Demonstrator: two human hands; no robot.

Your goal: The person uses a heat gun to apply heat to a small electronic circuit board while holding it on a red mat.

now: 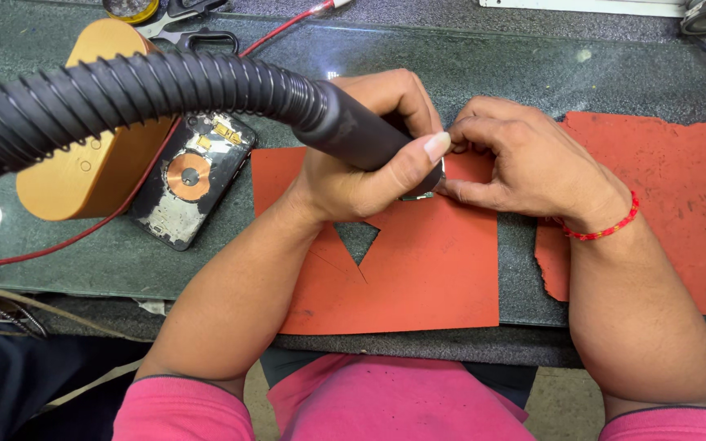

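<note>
My left hand (369,163) grips a black hot-air wand (353,131) whose ribbed black hose (124,94) runs off to the left. Its tip points down at a small metal part (422,194) on an orange mat (426,261). My right hand (525,163), with a red bracelet at the wrist, pinches that part at its right edge; the fingers hide most of it. An opened phone back (194,175) with a copper coil lies left of the mat.
A tan rounded box (91,163) stands at the left under the hose. A red cable (108,216) crosses the dark glass worktop (533,73). A second torn orange mat (680,204) lies at the right. Scissors and a round tin sit at the top left.
</note>
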